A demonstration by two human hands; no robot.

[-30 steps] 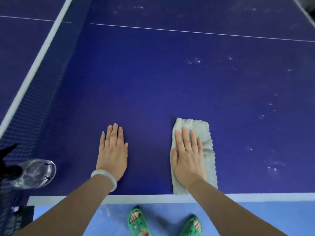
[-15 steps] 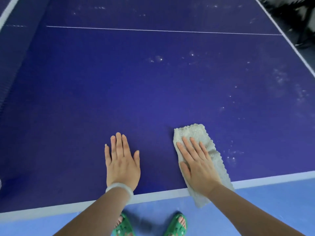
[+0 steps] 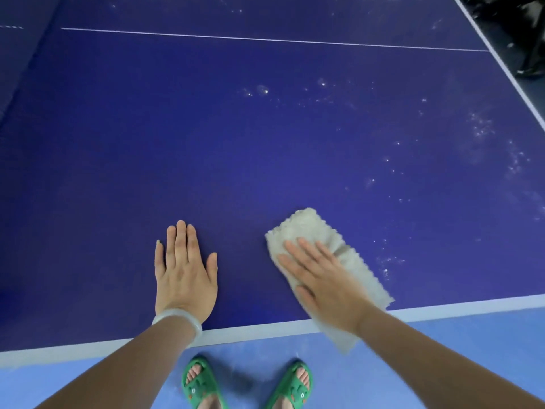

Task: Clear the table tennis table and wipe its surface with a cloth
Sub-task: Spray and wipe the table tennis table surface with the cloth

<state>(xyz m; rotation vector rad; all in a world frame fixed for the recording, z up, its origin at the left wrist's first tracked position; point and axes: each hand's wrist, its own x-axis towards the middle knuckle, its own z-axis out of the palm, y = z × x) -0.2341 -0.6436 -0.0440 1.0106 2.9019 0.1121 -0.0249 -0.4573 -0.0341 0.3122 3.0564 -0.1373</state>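
Currently I log one pale cloth [image 3: 306, 228], a folded oblong on the blue surface [image 3: 236, 143] by its near edge, long axis pointing away and leftward, near end overhanging the white border [image 3: 265, 330]. On it my right hand [image 3: 324, 284] presses flat, fingers straight, nothing clenched. Beside it my left hand [image 3: 185, 273] lies flat on bare surface, fingers released.

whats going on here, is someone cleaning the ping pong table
Yes. A person stands at the near edge of a blue table tennis table and wipes it. The right hand presses flat on a pale fluffy cloth, whose near end hangs over the table's white edge line. The left hand rests flat on the bare surface beside it. White specks dot the surface to the right of the cloth, so that part looks not yet wiped.
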